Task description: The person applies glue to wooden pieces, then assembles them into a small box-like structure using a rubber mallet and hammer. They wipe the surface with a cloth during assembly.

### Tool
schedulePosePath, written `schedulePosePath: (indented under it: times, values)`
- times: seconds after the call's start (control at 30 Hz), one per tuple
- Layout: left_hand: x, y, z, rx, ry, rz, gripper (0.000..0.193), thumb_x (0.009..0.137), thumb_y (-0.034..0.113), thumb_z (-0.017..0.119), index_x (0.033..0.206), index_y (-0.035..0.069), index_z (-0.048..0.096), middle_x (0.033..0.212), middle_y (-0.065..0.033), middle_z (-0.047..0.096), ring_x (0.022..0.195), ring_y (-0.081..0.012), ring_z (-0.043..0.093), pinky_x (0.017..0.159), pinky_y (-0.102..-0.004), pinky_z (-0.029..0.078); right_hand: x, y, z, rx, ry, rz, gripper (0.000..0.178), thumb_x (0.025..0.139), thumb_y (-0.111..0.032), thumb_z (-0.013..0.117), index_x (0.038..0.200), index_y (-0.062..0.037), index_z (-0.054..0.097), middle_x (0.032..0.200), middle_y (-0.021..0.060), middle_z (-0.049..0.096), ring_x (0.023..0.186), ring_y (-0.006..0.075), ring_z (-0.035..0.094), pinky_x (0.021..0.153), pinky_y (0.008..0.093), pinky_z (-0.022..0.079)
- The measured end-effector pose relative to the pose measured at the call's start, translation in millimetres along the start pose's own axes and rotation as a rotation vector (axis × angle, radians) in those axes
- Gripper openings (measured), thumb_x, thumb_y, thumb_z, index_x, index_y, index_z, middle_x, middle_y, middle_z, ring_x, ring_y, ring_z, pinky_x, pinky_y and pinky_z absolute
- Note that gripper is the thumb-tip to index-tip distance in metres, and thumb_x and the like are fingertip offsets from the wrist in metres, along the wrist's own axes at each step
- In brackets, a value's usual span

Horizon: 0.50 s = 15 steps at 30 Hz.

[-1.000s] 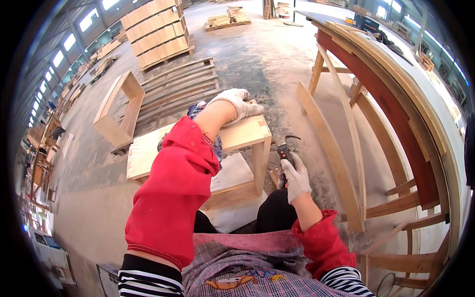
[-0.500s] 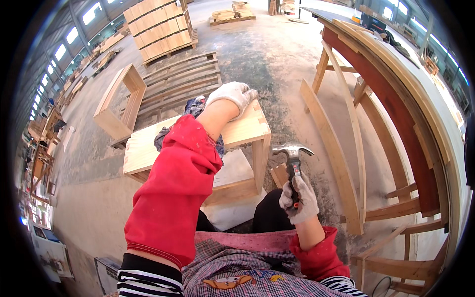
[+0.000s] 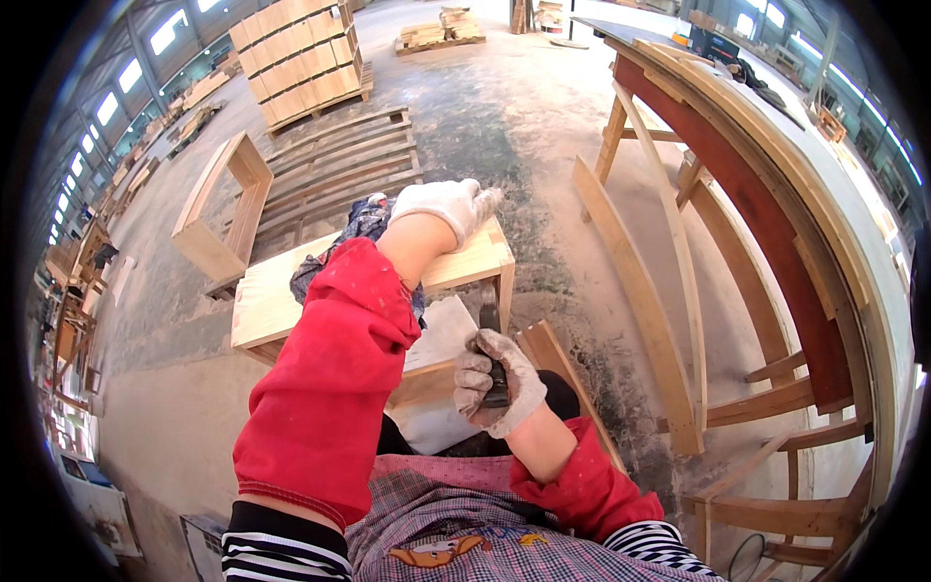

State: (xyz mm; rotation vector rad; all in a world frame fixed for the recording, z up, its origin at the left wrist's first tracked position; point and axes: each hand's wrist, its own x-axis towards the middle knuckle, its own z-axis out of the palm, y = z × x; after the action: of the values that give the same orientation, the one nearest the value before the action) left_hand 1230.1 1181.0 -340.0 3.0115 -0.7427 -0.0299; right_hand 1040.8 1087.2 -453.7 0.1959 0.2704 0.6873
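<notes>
A pale wooden box frame lies before me, one open side toward me. My left hand, in a white glove, is on top at its far right corner, fingers curled over the edge. Beneath that forearm a dark patterned cloth is bunched on the top board. My right hand, in a soiled glove, is closed round the dark handle of a claw hammer. The hammer points up toward the box's right end board; its head is smeared and hard to make out. A white sheet shows inside the opening.
A slatted pallet and another open box frame lie beyond on the left. A tall stack of boxes stands behind. To the right are a long workbench and leaning boards. A board stands beside my right knee.
My right hand has swung the hammer left and inward, from outside the box's right end to its opening. The left hand stays at the corner. The whole view has shifted slightly.
</notes>
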Motion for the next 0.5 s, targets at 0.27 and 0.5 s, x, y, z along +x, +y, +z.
schedulePosePath:
  times: [0.27, 0.5]
  values:
    - [-3.1, 9.0, -10.4, -0.051, 0.005, -0.054, 0.045, 0.102, 0.043, 0.032, 0.113, 0.012, 0.063, 0.116, -0.0152, 0.066, 0.109, -0.0351, 0.061, 0.089, -0.0458, 0.049, -7.0, -1.0, -22.4, -0.303, 0.098, -0.100, 0.021, 0.096, -0.030, 0.059, 0.083, -0.0146, 0.053, 0.068, -0.0036, 0.044, 0.053, 0.0117, 0.042, 0.049, 0.0293, 0.038]
    - [-3.7, 3.8, -7.5, -0.064, 0.021, -0.063, 0.051, 0.101, 0.045, 0.030, 0.119, 0.015, 0.066, 0.121, -0.0134, 0.066, 0.112, -0.0330, 0.062, 0.094, -0.0447, 0.048, 4.6, -13.2, -1.5, -0.094, 0.249, -0.008, 0.019, 0.094, -0.028, 0.060, 0.081, -0.0159, 0.055, 0.066, -0.0076, 0.045, 0.051, 0.0081, 0.042, 0.048, 0.0251, 0.036]
